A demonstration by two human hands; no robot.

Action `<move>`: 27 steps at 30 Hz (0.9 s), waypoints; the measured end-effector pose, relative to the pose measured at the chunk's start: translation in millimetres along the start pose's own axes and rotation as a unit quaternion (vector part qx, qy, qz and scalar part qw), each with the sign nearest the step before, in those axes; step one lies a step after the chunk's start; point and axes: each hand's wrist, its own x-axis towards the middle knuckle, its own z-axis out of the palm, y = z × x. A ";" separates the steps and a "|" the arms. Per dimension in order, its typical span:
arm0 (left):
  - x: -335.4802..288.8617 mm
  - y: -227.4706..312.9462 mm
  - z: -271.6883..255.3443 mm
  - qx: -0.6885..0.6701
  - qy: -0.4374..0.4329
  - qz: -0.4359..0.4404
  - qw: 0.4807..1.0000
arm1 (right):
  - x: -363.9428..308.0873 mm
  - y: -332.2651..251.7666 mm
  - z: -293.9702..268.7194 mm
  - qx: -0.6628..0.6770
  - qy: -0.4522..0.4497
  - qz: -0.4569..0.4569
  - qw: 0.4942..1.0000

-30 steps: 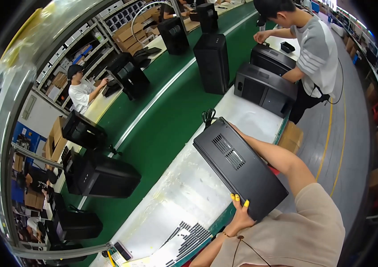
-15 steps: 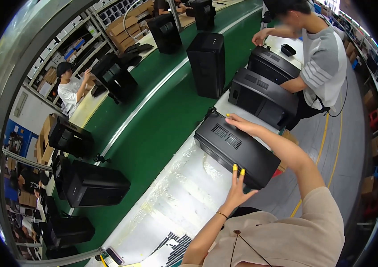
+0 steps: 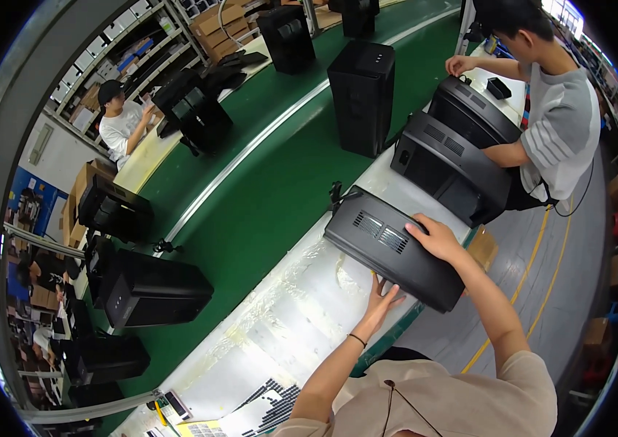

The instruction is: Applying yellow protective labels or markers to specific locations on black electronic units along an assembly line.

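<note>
A black box-shaped appliance [image 3: 367, 244] with two slotted vent grilles on its upper face lies across the white worktop in front of me. My right hand [image 3: 436, 239] grips its far long side, thumb on the upper face and the other fingers hidden behind the edge. At the near long side, my left hand [image 3: 379, 302] holds the lower edge, its fingers partly hidden under the housing. A black cord with a plug [image 3: 338, 195] sits by the appliance's far left corner.
A co-worker [image 3: 564, 109] stands at the far right, hands at two similar black appliances [image 3: 447, 149]. Beyond the worktop runs a curved green conveyor [image 3: 265, 211] carrying tall black units [image 3: 363, 98]. Small dark pieces in rows [image 3: 272, 408] lie on the near worktop.
My right hand has slid rightward along the far side, its thumb now on the upper face. My left fingers have gone from the upper face to the near lower edge. The view has shifted slightly.
</note>
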 end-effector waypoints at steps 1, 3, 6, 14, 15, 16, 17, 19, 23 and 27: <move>9.1 -1.8 7.0 -0.002 0.012 -0.025 1.000 | 6.2 -1.3 -4.6 -0.016 0.038 -0.033 0.999; 29.3 -4.6 19.0 -0.030 -0.031 0.007 0.999 | 20.6 -4.0 -13.8 -0.018 0.033 -0.072 0.997; 58.5 -5.8 29.7 -0.007 -0.059 -0.007 0.998 | 31.5 -5.4 -26.0 -0.113 0.061 -0.165 0.978; 80.4 1.0 22.4 0.094 -0.104 -0.071 0.988 | 28.0 1.7 -23.8 -0.167 0.126 -0.176 0.962; 83.9 3.9 22.1 0.097 -0.112 -0.080 0.986 | 28.3 3.9 -23.4 -0.159 0.165 -0.184 0.956; 85.6 4.7 23.2 0.097 -0.096 -0.066 0.988 | 28.5 7.9 -25.8 -0.164 0.162 -0.168 0.959; 89.0 6.1 24.8 0.090 -0.088 -0.036 0.991 | 29.3 11.9 -26.8 -0.152 0.181 -0.163 0.958; 98.9 10.9 29.9 0.091 -0.076 -0.043 0.992 | 32.2 21.2 -32.1 -0.160 0.211 -0.173 0.949; 124.4 23.9 38.8 0.140 -0.106 -0.048 0.983 | 43.5 41.6 -44.3 -0.116 0.264 -0.145 0.947; 141.7 23.0 45.4 0.158 -0.105 -0.070 0.979 | 46.0 56.9 -50.9 -0.134 0.322 -0.073 0.934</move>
